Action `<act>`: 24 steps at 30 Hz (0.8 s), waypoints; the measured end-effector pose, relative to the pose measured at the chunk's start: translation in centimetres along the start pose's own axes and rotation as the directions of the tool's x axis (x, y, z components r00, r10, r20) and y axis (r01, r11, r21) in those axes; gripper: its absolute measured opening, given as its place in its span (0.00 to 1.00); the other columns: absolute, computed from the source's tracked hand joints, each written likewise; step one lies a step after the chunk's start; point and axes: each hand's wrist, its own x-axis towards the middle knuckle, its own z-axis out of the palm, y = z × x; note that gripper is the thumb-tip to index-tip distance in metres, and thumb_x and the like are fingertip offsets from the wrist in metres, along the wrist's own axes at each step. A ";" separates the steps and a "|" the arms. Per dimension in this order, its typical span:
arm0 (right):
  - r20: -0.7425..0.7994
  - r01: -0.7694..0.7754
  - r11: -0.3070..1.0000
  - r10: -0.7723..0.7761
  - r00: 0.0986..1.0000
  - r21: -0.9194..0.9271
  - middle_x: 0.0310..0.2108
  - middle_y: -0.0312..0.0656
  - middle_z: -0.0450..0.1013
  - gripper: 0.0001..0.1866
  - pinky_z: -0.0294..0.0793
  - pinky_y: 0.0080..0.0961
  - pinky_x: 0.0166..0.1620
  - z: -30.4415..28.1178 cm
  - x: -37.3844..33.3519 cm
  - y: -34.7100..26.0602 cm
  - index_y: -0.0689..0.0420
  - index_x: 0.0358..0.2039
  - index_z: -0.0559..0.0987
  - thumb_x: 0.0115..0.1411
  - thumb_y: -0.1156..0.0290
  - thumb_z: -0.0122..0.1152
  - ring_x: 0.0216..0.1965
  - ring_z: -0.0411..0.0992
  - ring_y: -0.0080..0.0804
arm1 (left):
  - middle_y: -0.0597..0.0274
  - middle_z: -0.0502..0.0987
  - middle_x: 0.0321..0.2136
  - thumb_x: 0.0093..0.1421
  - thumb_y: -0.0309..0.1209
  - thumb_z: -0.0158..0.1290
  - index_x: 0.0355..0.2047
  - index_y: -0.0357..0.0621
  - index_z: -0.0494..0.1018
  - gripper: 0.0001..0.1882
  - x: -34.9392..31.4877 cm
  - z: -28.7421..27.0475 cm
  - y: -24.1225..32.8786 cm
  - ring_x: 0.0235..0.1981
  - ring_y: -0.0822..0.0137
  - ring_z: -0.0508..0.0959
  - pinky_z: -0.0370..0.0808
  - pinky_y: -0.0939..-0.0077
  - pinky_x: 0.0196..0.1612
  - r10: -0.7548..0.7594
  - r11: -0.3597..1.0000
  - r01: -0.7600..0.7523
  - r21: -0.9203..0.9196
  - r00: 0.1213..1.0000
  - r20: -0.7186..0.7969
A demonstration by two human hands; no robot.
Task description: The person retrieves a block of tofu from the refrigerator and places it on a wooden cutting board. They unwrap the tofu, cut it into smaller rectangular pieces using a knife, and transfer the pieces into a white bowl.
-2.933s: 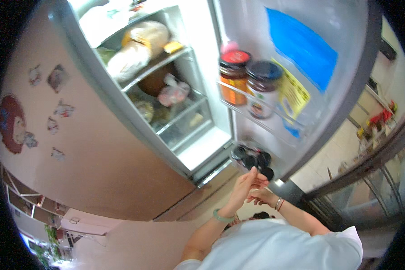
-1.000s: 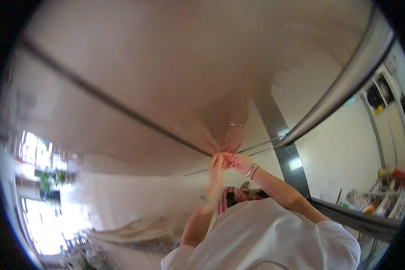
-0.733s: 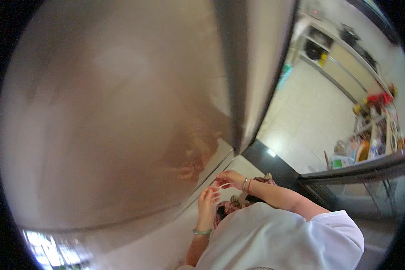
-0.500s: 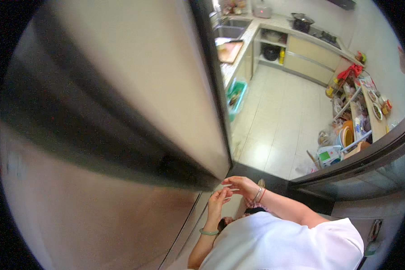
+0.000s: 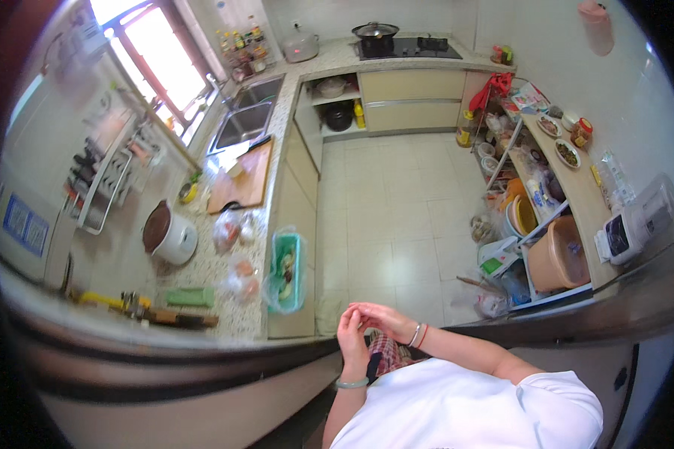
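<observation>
Scanning from the left, finding the cooker and the board on the counter, then the tub just beside the counter's edge, near but not touching the left hand. Holding that hand half curled, fingers up, and the right hand half curled, fingers pointing left, meeting or nearly meeting at the tips, showing nothing gripped but being unable to tell about any small item between the palms. Apparently being at a hand-to-hand step, well apart from the rack at far right, and calling for parting the hands before taking hold of anything.
</observation>
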 end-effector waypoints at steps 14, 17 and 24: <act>-0.343 0.178 0.978 -0.130 0.930 0.112 0.46 0.36 0.78 0.15 0.71 0.26 0.49 -16.3 15.6 -25.5 0.55 0.47 0.80 0.67 0.61 0.54 0.48 0.73 0.24 | 0.62 0.78 0.43 0.68 0.32 0.51 0.49 0.40 0.73 0.13 30.5 18.1 5.9 0.43 0.72 0.77 0.74 0.77 0.47 -0.196 0.930 0.135 0.342 0.969 0.151; -0.484 0.376 0.899 -0.231 0.844 0.226 0.44 0.38 0.79 0.12 0.73 0.27 0.48 -23.5 15.6 -28.4 0.57 0.44 0.80 0.66 0.64 0.56 0.45 0.75 0.26 | 0.62 0.79 0.42 0.68 0.32 0.51 0.48 0.39 0.74 0.13 35.8 23.4 6.0 0.43 0.73 0.77 0.74 0.79 0.47 -0.302 0.876 0.164 0.453 0.920 0.251; -0.680 0.568 0.647 -0.103 0.726 0.508 0.48 0.37 0.77 0.14 0.75 0.29 0.46 -37.2 13.6 -32.5 0.52 0.50 0.76 0.68 0.63 0.52 0.43 0.74 0.30 | 0.53 0.79 0.46 0.71 0.40 0.45 0.45 0.38 0.75 0.18 47.5 31.5 1.5 0.50 0.63 0.76 0.73 0.65 0.55 -0.465 0.851 0.323 0.414 0.829 0.309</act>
